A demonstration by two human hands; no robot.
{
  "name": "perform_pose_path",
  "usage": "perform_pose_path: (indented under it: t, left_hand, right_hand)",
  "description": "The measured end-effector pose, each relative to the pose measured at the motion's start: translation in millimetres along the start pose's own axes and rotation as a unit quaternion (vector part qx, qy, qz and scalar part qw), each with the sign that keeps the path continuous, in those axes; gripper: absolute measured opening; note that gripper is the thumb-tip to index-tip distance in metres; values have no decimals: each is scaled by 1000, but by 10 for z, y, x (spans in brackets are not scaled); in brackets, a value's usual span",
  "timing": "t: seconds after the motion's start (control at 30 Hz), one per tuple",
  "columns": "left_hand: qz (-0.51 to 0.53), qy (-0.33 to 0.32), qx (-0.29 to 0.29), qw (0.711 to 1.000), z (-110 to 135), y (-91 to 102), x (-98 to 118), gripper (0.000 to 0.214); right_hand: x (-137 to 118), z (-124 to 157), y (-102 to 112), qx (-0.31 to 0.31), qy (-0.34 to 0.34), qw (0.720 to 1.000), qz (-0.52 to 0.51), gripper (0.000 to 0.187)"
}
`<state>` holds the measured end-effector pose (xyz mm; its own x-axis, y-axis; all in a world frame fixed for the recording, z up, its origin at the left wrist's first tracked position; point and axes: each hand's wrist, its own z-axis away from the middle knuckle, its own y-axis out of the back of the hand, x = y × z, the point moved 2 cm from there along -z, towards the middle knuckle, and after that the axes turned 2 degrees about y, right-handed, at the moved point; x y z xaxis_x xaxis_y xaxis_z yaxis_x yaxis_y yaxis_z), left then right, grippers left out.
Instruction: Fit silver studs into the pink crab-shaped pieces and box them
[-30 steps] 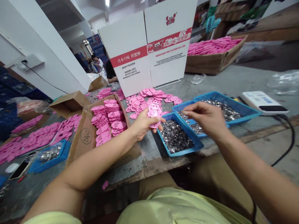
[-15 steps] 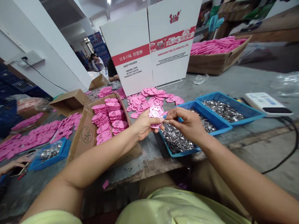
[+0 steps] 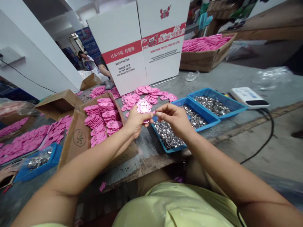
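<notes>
One flat pink scallop-edged piece: in left hand, lower part behind thumb | grip: closed on it | right hand: fingertips pinched beside its lower right; contents too small to tell | below: blue plastic tray, silvery metal bits | leftward: brown cardboard box, stacked pink pieces

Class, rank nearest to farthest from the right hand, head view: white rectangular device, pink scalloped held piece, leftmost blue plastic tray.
1. Pink scalloped piece: in the left hand, just left of the right hand.
2. White rectangular device: to the right.
3. Leftmost blue plastic tray: far left, past the open brown cardboard box.
</notes>
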<state>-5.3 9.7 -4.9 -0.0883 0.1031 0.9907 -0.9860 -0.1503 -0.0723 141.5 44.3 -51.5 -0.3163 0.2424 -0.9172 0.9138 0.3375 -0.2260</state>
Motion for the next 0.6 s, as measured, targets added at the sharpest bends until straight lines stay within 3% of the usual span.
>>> perform_pose_path:
  t: [0.27,0.47,0.6]
  left_hand:
    - [-6,-14,15,1000,-9,-7,15,55]
    - [76,-21,-74,994,-1,-24,49,40]
    - [106,-9,-114,988,16,-54,67,52]
  right_hand:
    - [-38,-51,-95,-15,-2,998,60,47]
    - [-93,-117,-13,18,48,994,101,20]
    - [-199,-134,16,18,139,966,219,14]
